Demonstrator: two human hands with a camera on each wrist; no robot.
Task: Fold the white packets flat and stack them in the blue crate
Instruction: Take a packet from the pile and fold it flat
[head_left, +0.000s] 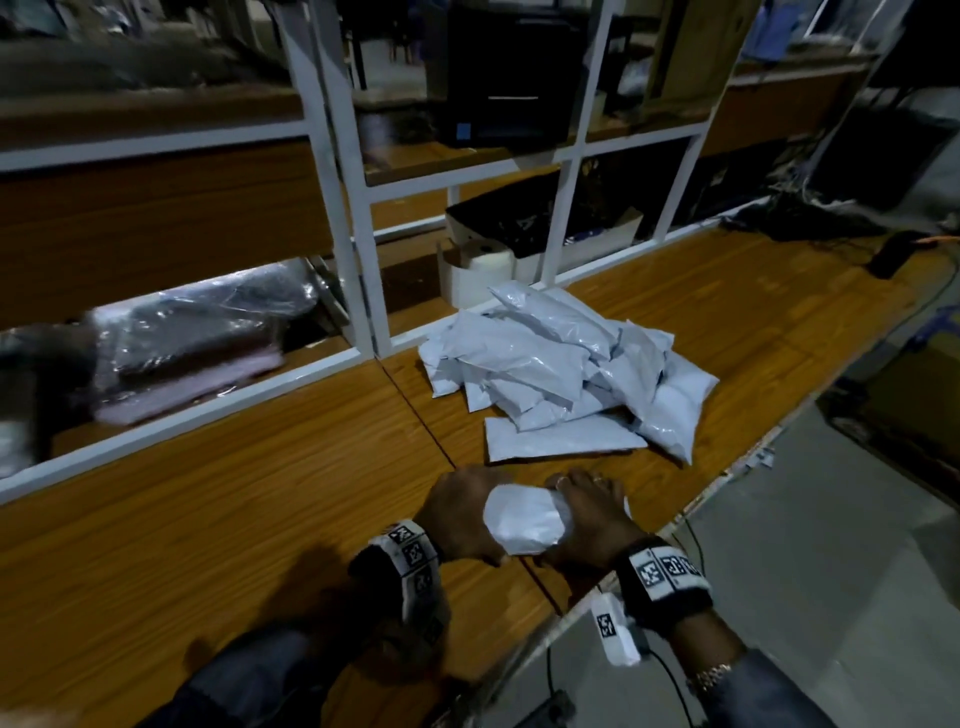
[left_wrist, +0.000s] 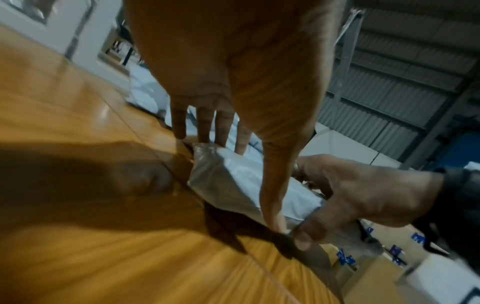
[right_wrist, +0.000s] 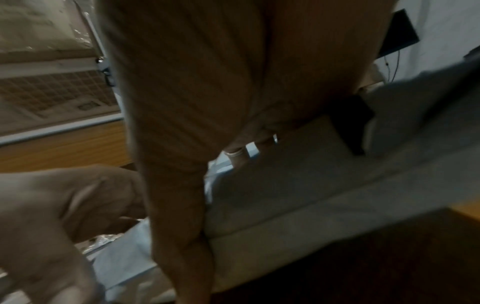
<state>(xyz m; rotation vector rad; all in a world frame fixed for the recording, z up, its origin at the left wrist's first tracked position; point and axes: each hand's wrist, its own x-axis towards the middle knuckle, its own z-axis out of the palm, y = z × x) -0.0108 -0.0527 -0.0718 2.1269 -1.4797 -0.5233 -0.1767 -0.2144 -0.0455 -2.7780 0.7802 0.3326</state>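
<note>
A small white packet (head_left: 524, 519) is held just above the wooden table (head_left: 260, 493), near its front edge. My left hand (head_left: 467, 499) grips its left end, the thumb (left_wrist: 272, 205) lying across the front and the fingers (left_wrist: 223, 127) behind it. My right hand (head_left: 582, 499) pinches the right end (left_wrist: 311, 218); the blurred right wrist view shows the packet (right_wrist: 285, 195) under that hand. Beyond the hands lies a flat packet (head_left: 556, 439), and behind it a loose pile of white packets (head_left: 566, 364). No blue crate shows in any view.
A white metal shelf frame (head_left: 358, 249) stands along the table's back, with a paper roll (head_left: 483, 260) and plastic-wrapped bundles (head_left: 197, 338) behind it. The table's right edge (head_left: 727, 483) drops to a grey floor. Cardboard boxes (left_wrist: 376, 273) stand below.
</note>
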